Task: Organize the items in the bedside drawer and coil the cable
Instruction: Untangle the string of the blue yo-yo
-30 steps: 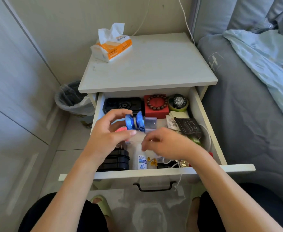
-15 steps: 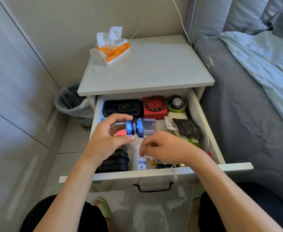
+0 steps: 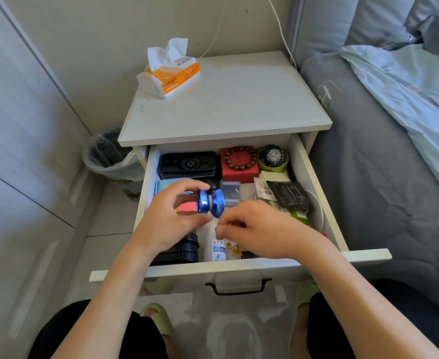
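**A:** What is nearest the camera?

**B:** The person's knees in dark shorts and green slippers on the floor. Above them, the pulled-out drawer with a black handle on its front.

**A:** And the hands?

**B:** Both are over the drawer. The left hand grips a blue metal yo-yo between thumb and curled fingers, lifted above the contents. The right hand is just beside it, fingers curled with the tips pinched together; whether they hold a string is too small to tell.

**A:** What lies in the drawer?

**B:** At the front, a black case on the left and a small white bottle beside it. To the right, a dark packet. Along the back: a black box, a red box with a bead bracelet on top, and a watch.

**A:** Farther off?

**B:** A tissue pack sits on the table top. A lined bin stands left; a grey bed right. A white cable runs down the wall.
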A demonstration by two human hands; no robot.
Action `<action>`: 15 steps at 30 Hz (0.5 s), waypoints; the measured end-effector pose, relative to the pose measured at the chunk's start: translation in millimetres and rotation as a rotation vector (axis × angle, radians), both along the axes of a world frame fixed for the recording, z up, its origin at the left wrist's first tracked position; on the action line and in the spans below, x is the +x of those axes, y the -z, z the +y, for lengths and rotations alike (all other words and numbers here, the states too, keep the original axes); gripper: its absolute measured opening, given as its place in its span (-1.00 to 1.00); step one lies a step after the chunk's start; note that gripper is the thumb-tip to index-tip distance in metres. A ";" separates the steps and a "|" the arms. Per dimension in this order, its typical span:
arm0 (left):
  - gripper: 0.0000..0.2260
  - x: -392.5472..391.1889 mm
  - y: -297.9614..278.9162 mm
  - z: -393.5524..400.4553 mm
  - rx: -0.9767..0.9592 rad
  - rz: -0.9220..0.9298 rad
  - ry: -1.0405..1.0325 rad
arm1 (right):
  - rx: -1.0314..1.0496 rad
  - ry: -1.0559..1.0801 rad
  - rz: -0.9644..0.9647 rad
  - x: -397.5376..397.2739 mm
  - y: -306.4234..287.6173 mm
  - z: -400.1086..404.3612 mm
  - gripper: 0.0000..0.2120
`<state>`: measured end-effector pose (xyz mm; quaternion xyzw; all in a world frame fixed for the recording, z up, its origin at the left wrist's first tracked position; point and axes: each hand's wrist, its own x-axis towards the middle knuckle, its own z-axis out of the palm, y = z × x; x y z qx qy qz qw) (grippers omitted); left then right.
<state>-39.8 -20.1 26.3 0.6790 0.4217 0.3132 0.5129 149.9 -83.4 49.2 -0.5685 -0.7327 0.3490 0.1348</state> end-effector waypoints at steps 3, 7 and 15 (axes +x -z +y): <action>-0.56 -0.1 -2.4 -5.7 -0.050 0.051 0.172 | 0.155 0.172 0.118 11.6 -6.6 3.1 -0.81; -0.58 -4.9 -7.6 -4.2 -0.216 -0.242 0.190 | 0.230 0.210 0.032 28.6 1.4 11.0 -0.76; -0.61 14.7 2.6 -4.0 -0.156 -0.135 -0.208 | 0.401 0.132 -0.155 0.6 32.2 12.3 -0.73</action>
